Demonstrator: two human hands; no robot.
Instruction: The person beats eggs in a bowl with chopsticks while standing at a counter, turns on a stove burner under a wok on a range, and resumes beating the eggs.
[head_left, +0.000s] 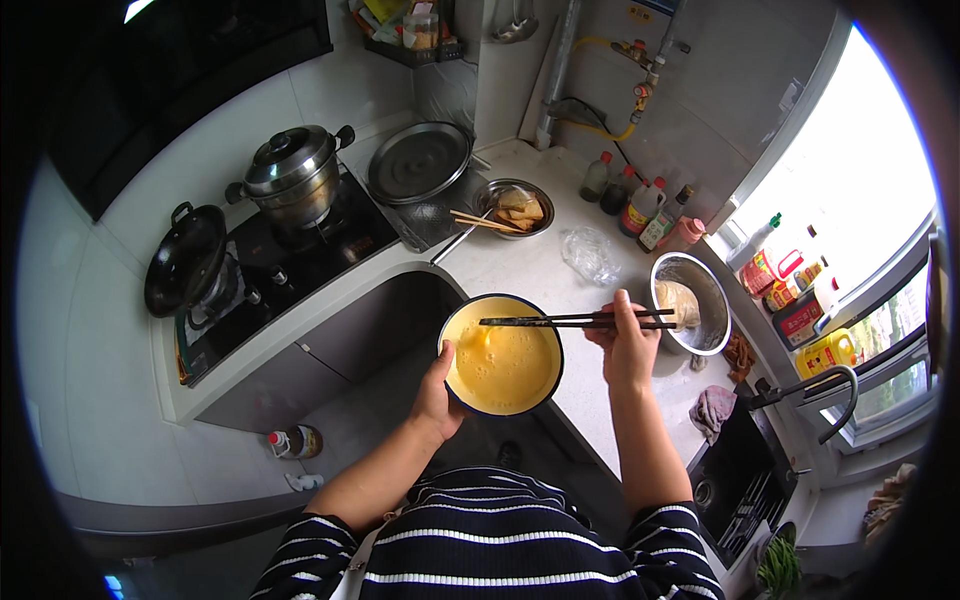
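My left hand (437,397) grips the left side of a dark-rimmed bowl (459,320), its thumb up along the outside near the rim. Yellow beaten egg (510,372) with small bubbles fills much of the bowl. In my right hand (628,345) is a pair of dark chopsticks (585,321), held nearly level with the tips over the egg. A bit of egg hangs or trails just under the tips. Right of that hand, a steel bowl (716,309) stands on the counter with a pale lump, perhaps dough, inside.
Crumpled clear plastic (590,255) lies on the counter (555,262), near a small metal bowl of brown pieces (520,210). Sauce bottles (640,208) line the wall. Back left, a lidded pot (300,180) and a wok (186,262) stand on the stove. The sink (735,480) is at right.
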